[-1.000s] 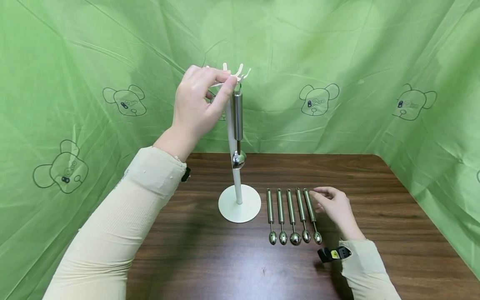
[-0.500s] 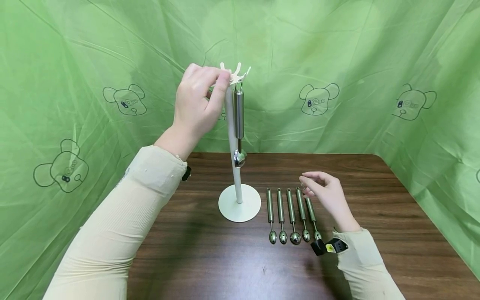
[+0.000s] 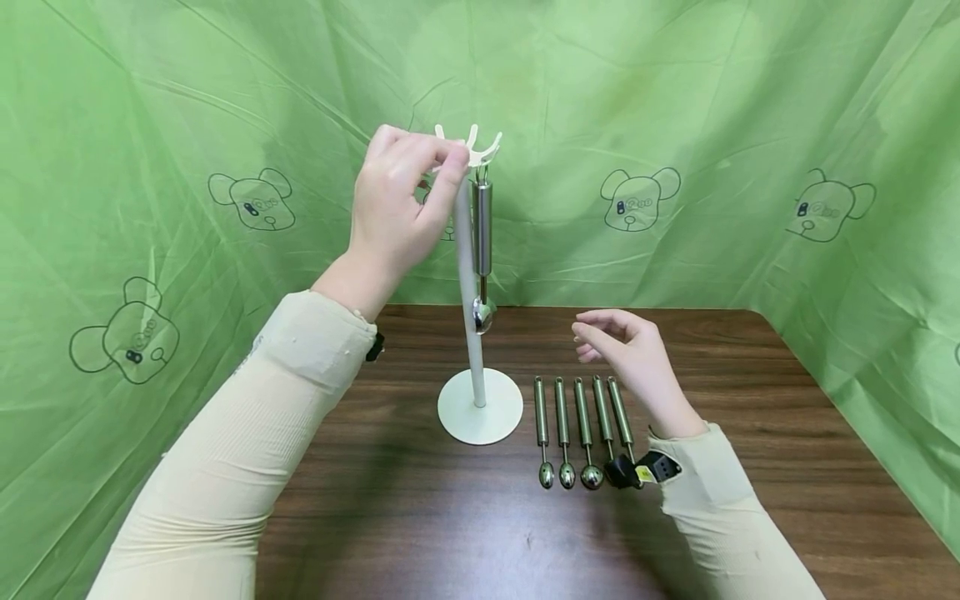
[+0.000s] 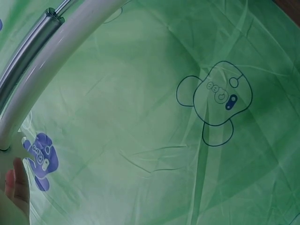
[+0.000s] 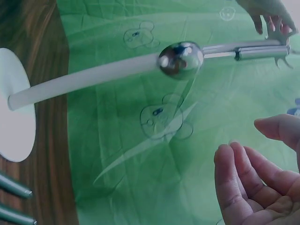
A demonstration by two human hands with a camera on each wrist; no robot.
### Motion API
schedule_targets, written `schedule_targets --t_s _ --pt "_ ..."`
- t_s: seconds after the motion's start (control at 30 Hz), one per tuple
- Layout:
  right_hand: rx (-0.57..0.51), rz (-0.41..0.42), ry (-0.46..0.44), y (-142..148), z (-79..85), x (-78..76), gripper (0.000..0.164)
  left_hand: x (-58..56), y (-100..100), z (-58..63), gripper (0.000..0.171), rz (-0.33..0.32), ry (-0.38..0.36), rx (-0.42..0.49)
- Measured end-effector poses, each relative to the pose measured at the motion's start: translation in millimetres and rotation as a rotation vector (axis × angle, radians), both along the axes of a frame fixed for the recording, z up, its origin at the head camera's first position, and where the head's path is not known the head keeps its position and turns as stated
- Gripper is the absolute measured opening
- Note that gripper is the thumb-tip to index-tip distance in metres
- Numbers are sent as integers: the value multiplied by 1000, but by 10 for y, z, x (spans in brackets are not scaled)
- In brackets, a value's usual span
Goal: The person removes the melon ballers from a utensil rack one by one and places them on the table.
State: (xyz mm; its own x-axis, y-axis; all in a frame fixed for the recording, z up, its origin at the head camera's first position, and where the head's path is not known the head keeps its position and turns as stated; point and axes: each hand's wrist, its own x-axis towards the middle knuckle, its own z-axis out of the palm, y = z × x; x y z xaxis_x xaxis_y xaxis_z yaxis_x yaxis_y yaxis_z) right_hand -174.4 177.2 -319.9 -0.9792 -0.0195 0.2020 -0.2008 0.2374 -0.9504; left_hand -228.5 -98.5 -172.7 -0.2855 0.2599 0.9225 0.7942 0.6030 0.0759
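A white stand (image 3: 479, 425) with upturned hooks at its top rises from a round base. My left hand (image 3: 393, 196) pinches the hook ring between thumb and fingers. From a hook on its near right side hangs a steel melon baller (image 3: 483, 229), its round end low beside the pole; the right wrist view shows this shiny end (image 5: 180, 60) large. My right hand (image 3: 630, 354) holds nothing, raised behind the lying ballers, thumb and fingers loosely bent and apart. In the left wrist view, the pole (image 4: 61, 51) and the hanging handle (image 4: 33, 49) cross the upper left corner.
Several more melon ballers (image 3: 582, 412) lie side by side on the brown wooden table (image 3: 420, 517), right of the stand, cups toward me. The right wrist camera covers part of the rightmost ones. Green cloth (image 3: 540, 100) with printed bear faces encloses the table.
My right hand has moved left and up, away from the rightmost baller and toward the stand. The hook ring has turned slightly under my left hand, and the hanging baller has shifted a little right.
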Motion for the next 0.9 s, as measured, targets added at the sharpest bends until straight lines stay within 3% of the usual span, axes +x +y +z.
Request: schedule_targets --t_s 0.53,0.9 --pt "-12 109 40 -339 275 -113 33 3 6 -17 31 -20 -17 21" --pt "0 179 81 -549 473 -268 34 2 7 -8 33 -20 -18 19"
